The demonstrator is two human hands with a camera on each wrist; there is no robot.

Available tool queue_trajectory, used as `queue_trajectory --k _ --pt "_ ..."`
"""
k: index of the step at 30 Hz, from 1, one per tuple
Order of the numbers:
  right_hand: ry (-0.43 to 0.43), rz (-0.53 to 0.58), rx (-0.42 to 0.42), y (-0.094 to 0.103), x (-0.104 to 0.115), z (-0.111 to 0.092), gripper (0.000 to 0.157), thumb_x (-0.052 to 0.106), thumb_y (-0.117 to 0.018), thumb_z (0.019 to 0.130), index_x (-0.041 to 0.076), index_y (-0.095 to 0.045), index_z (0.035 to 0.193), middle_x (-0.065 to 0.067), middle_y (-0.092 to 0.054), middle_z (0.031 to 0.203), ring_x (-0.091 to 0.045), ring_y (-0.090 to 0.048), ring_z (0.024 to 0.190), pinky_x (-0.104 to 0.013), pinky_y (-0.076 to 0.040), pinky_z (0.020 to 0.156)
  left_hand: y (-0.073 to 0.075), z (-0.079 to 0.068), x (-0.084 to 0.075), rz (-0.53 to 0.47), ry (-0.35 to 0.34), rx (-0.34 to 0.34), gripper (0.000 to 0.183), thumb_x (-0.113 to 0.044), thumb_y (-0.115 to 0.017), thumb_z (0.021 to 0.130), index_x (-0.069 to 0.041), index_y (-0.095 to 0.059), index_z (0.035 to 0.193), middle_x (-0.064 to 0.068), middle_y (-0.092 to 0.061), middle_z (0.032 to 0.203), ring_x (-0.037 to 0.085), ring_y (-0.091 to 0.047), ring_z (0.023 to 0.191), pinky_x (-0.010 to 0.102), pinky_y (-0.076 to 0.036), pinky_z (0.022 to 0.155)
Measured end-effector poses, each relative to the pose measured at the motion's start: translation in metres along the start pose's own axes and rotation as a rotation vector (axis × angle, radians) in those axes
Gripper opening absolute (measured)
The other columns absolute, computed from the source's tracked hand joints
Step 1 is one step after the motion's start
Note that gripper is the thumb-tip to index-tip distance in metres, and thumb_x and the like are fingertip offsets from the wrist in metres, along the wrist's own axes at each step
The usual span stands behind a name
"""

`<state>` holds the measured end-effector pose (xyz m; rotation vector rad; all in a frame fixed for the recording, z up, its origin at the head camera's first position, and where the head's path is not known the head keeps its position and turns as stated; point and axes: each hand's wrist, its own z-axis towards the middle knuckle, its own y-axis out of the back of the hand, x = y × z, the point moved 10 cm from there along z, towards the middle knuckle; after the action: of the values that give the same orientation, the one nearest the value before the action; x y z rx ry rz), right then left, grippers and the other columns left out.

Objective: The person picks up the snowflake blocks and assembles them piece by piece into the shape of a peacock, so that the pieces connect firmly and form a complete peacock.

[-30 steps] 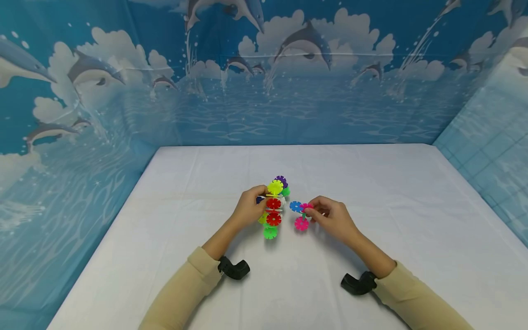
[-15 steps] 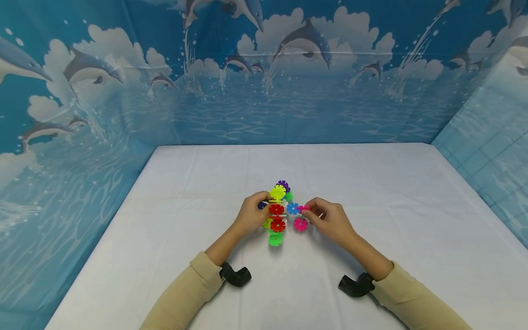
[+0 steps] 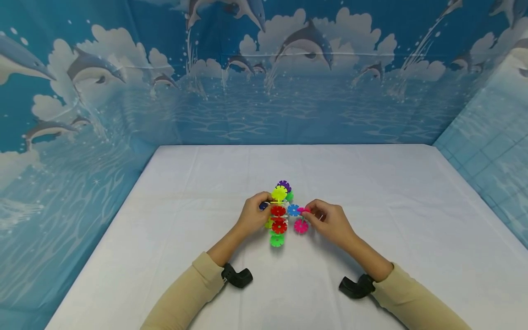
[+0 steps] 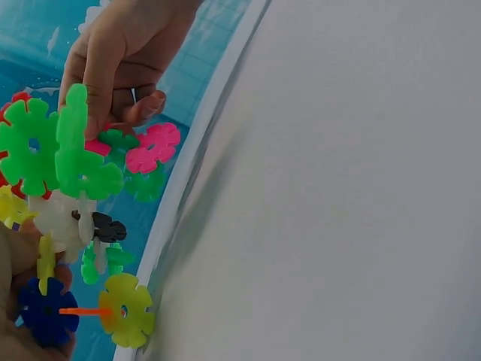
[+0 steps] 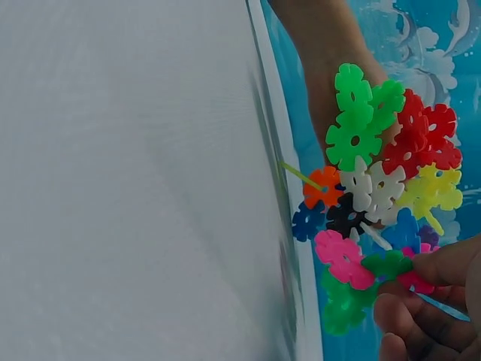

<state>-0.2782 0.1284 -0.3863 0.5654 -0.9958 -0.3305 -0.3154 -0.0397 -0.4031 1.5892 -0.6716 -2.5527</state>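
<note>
My left hand (image 3: 263,207) grips a tall cluster of coloured snowflake discs (image 3: 278,213) held upright over the white table (image 3: 165,238); yellow and purple discs sit at its top and a green disc (image 3: 277,239) at its bottom. My right hand (image 3: 310,214) pinches a small piece made of blue, pink and green discs (image 3: 298,217) and holds it against the right side of the cluster. In the right wrist view the small piece's pink disc (image 5: 342,259) lies beside the cluster (image 5: 376,165), with my right fingers (image 5: 432,297) curled on it. I cannot tell whether the two are joined.
Blue dolphin-print backdrop walls (image 3: 288,91) enclose the table at the back and on both sides. Black camera mounts sit on my left wrist (image 3: 237,277) and right wrist (image 3: 355,285). White tabletop spreads out around both hands.
My right hand has moved left, bringing the small piece from a gap away up against the cluster. The left hand and cluster have shifted slightly toward me.
</note>
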Motion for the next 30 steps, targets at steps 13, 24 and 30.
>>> queue_trajectory --k 13,24,30 --pt "-0.138 0.120 0.044 -0.012 -0.016 -0.004 0.031 0.014 -0.078 0.084 -0.001 -0.071 0.110 -0.003 -0.070 0.089 -0.013 -0.057 0.069 -0.023 -0.049 0.058 -0.006 -0.003 -0.005 0.036 -0.049 -0.012 0.011 0.013 -0.057 0.086 0.004 -0.062 0.090 0.014 -0.065 0.096 0.025 -0.058 0.089 0.039 -0.052 0.086" --pt "0.069 0.131 -0.019 -0.008 -0.003 -0.004 0.025 0.001 -0.080 0.077 -0.002 -0.075 0.101 0.005 -0.054 0.069 -0.010 -0.044 0.060 -0.023 -0.037 0.050 -0.011 -0.007 -0.012 0.013 -0.095 -0.038 0.012 0.015 -0.062 0.085 0.002 -0.062 0.085 0.012 -0.065 0.090 0.025 -0.060 0.087 0.033 -0.051 0.083" --pt "0.057 0.122 -0.010 -0.009 -0.002 -0.004 0.027 0.004 -0.081 0.077 -0.002 -0.075 0.102 0.006 -0.053 0.069 -0.010 -0.044 0.060 -0.023 -0.038 0.050 -0.012 -0.010 -0.016 -0.009 -0.113 -0.076 0.013 0.016 -0.062 0.085 0.003 -0.063 0.086 0.013 -0.067 0.091 0.028 -0.062 0.088 0.040 -0.052 0.082"
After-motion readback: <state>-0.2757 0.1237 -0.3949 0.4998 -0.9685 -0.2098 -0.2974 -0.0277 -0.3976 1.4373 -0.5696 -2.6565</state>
